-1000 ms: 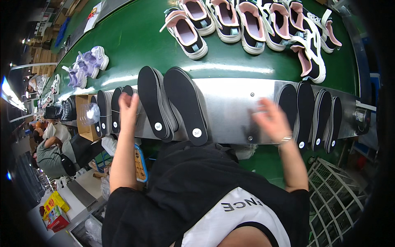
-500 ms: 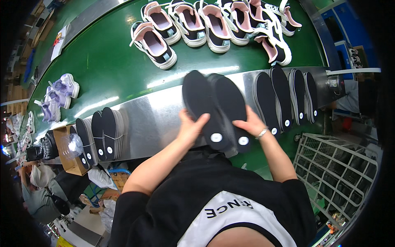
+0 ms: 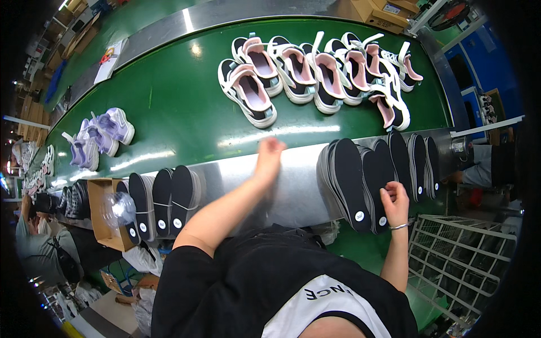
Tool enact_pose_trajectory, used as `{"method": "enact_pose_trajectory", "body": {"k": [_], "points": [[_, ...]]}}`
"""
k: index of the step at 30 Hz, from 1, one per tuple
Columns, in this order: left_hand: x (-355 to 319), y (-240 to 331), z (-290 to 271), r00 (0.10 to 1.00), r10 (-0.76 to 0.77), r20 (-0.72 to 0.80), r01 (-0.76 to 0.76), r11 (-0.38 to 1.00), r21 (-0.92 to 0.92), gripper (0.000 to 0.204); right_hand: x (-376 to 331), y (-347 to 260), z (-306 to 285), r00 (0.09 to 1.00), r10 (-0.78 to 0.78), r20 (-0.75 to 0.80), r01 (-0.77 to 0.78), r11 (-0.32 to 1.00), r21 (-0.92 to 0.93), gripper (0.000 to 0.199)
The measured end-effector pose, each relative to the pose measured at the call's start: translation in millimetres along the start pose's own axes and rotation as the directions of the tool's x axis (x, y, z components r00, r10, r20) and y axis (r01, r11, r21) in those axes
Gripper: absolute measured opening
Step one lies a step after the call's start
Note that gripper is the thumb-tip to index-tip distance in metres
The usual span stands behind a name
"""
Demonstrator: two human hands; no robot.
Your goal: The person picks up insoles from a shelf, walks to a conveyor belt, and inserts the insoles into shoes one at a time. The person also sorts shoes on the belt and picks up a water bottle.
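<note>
Green worktable (image 3: 169, 79), steel ledge (image 3: 298, 174) along near side. Black insole stacks (image 3: 346, 180) at ledge's right, heels by near edge; squaring heels together should keep them steady. Right hand (image 3: 397, 201) beside them, narrow thumb gap, contact unclear. Left hand (image 3: 269, 156) blurred, can't tell grip.

You are in a shoe workshop: a long green bench (image 3: 174, 110) beyond your left hand (image 3: 270, 159) carries pink-lined shoes (image 3: 328, 73), with purple shoes (image 3: 101, 139) farther left, and stacks of insoles (image 3: 346, 174) rest on the steel ledge (image 3: 298, 174) beside your right hand (image 3: 396, 201). Far left of both hands, blurred, another person (image 3: 42, 248) seems busy.
</note>
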State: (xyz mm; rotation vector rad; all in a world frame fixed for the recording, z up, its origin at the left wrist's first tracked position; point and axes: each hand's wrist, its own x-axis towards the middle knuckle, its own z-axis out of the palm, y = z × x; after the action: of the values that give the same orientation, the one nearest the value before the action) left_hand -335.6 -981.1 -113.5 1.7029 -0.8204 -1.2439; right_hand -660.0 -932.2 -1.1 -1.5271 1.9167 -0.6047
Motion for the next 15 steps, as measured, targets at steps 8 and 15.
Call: {"method": "enact_pose_trajectory", "body": {"k": [8, 15], "points": [[147.2, 58.7, -76.1, 0.85, 0.483, -0.21, -0.417, 0.861, 0.292, 0.068, 2.6, -50.8, 82.0, 0.991, -0.128, -0.029, 0.095, 0.851, -0.517, 0.049], [179.7, 74.1, -82.2, 0.867, 0.48, -0.136, -0.45, 0.87, 0.203, 0.03, -6.3, -57.8, 86.7, 0.999, -0.022, -0.035, -0.005, 0.783, -0.622, 0.048]]}}
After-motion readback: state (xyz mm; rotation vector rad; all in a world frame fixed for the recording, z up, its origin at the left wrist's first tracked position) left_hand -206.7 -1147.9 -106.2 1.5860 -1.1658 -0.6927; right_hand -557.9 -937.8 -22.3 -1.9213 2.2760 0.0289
